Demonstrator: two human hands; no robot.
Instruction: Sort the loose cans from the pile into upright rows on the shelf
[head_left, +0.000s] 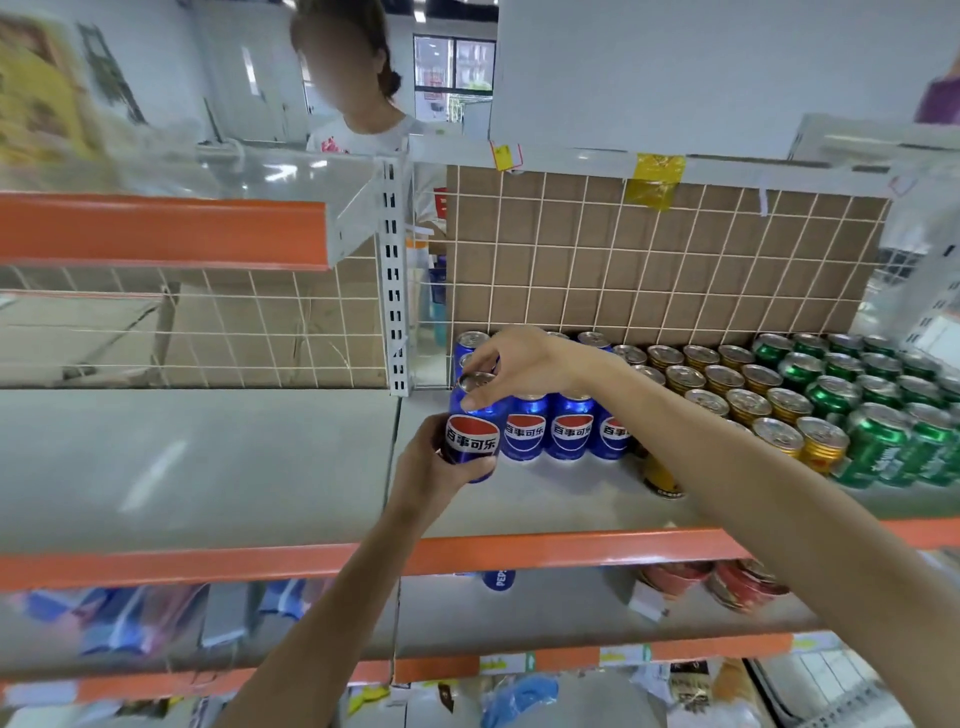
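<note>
Blue Pepsi can (471, 434) is gripped low by the left hand (431, 462) while right hand (511, 364) pinches its rim, steadying it upright beside the blue row (566, 431) on the shelf (545, 499).

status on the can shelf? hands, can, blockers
Left hand grips blue can low, right hand pinches its top rim. Can at left end of front blue row, upright. Nothing blocking; one gold can tipped nearby.

Single head-worn wide-angle view, close in. Faces forward and slightly down at the shelf (208, 467), front edge crossing the lower frame.
</note>
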